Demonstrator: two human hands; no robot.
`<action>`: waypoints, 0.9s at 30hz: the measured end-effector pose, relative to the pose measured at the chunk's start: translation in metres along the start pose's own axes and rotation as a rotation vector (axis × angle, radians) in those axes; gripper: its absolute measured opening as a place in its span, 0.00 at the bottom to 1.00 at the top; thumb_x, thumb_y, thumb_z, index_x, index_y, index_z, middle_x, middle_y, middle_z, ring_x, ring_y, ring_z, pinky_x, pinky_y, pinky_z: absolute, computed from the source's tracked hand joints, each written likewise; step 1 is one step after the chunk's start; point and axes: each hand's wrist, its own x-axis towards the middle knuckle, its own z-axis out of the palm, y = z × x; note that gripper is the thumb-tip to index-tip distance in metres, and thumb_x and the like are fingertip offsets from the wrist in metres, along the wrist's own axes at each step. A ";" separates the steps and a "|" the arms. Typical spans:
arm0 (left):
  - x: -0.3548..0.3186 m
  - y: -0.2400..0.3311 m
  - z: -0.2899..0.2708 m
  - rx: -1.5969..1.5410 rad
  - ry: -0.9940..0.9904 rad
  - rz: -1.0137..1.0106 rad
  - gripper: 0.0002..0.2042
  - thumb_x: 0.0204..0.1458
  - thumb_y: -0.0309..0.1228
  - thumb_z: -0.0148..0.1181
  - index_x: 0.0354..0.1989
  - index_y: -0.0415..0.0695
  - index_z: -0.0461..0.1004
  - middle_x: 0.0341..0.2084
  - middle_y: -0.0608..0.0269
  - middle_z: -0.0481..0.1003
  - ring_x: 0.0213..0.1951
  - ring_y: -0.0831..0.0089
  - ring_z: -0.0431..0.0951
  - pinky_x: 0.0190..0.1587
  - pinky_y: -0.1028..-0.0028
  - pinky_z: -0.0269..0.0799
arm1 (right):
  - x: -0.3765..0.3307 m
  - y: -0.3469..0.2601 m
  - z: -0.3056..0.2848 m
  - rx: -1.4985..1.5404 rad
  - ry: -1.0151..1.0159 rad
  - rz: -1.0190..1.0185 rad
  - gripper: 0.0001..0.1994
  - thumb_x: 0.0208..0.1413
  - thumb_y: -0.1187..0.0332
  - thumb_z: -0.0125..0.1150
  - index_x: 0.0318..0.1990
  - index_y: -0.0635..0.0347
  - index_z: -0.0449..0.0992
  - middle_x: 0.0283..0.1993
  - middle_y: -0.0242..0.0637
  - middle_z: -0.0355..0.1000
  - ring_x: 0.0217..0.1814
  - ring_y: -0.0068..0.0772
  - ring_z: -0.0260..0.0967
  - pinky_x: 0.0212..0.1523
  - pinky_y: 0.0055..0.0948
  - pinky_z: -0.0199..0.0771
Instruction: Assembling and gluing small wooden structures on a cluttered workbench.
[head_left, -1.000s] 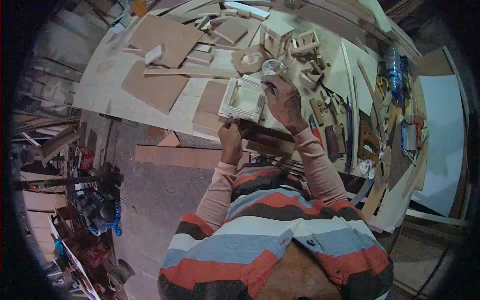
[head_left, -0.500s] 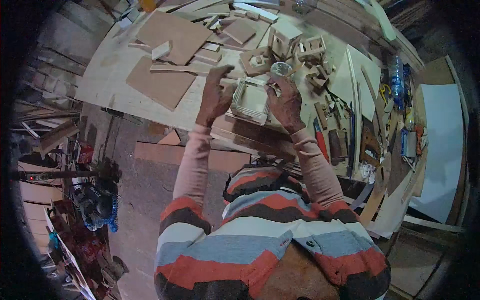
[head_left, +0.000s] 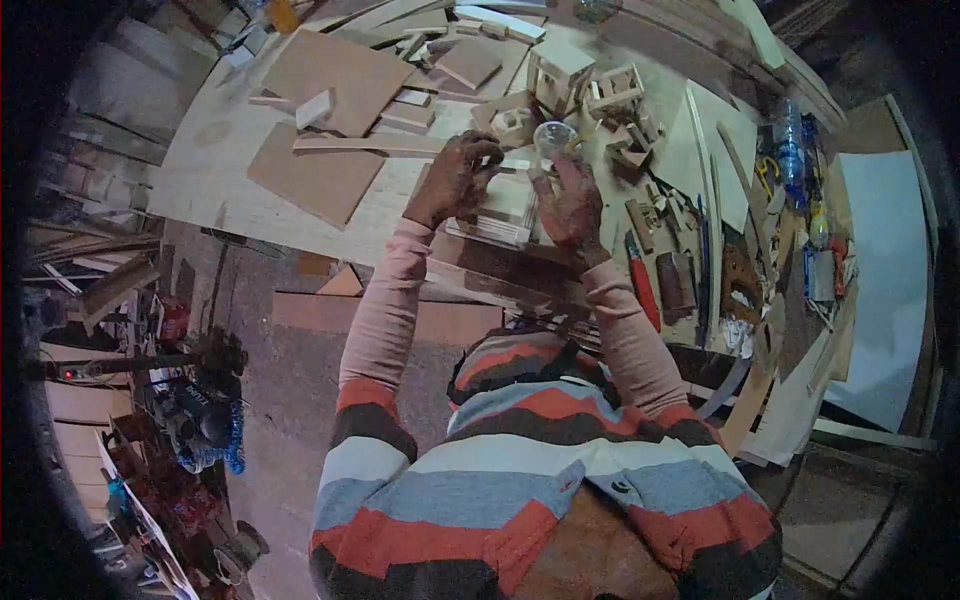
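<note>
Between your left hand (head_left: 457, 180) and right hand (head_left: 571, 207), both half curled, sits the wooden box (head_left: 488, 232); I cannot tell whether either pinches it. Your left overlaps its left side, your right flanks the other; it looks squarish. Beyond stands a clear cup (head_left: 553, 137).

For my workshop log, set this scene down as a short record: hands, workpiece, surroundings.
Left hand: at the box's left side, fingers curled
Right hand: at the box's right side
Grip: cannot tell whether either hand holds anything
Workpiece: wooden box, partly hidden by the hands
Beyond the right hand: clear cup
Left on the bench: flat brown boards
Right on the bench: red tool, saw
</note>
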 end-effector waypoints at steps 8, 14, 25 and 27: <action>0.000 -0.006 0.009 0.080 -0.028 -0.016 0.13 0.47 0.22 0.63 0.44 0.41 0.77 0.48 0.51 0.75 0.51 0.51 0.74 0.55 0.62 0.70 | -0.020 0.029 -0.031 0.042 0.039 0.059 0.17 0.60 0.65 0.56 0.53 0.64 0.72 0.51 0.53 0.72 0.54 0.55 0.69 0.55 0.45 0.69; 0.007 0.015 0.003 -0.048 0.170 0.063 0.14 0.46 0.17 0.57 0.43 0.42 0.75 0.52 0.48 0.71 0.55 0.48 0.70 0.56 0.60 0.69 | -0.030 0.034 -0.045 -0.005 0.085 0.134 0.16 0.60 0.69 0.57 0.54 0.64 0.73 0.54 0.51 0.72 0.58 0.48 0.70 0.57 0.40 0.70; 0.002 0.150 0.063 0.019 -0.171 0.272 0.18 0.39 0.21 0.61 0.43 0.43 0.75 0.51 0.49 0.69 0.52 0.47 0.69 0.51 0.56 0.69 | -0.071 0.003 -0.126 0.392 -0.197 0.334 0.13 0.66 0.64 0.56 0.51 0.63 0.77 0.43 0.39 0.77 0.42 0.30 0.74 0.43 0.29 0.73; 0.001 0.152 0.089 -0.029 -0.230 0.277 0.18 0.40 0.21 0.60 0.44 0.44 0.75 0.50 0.50 0.69 0.50 0.47 0.69 0.50 0.56 0.69 | -0.080 0.015 -0.131 0.219 -0.165 0.397 0.14 0.61 0.66 0.62 0.50 0.62 0.78 0.45 0.43 0.78 0.43 0.38 0.75 0.43 0.32 0.73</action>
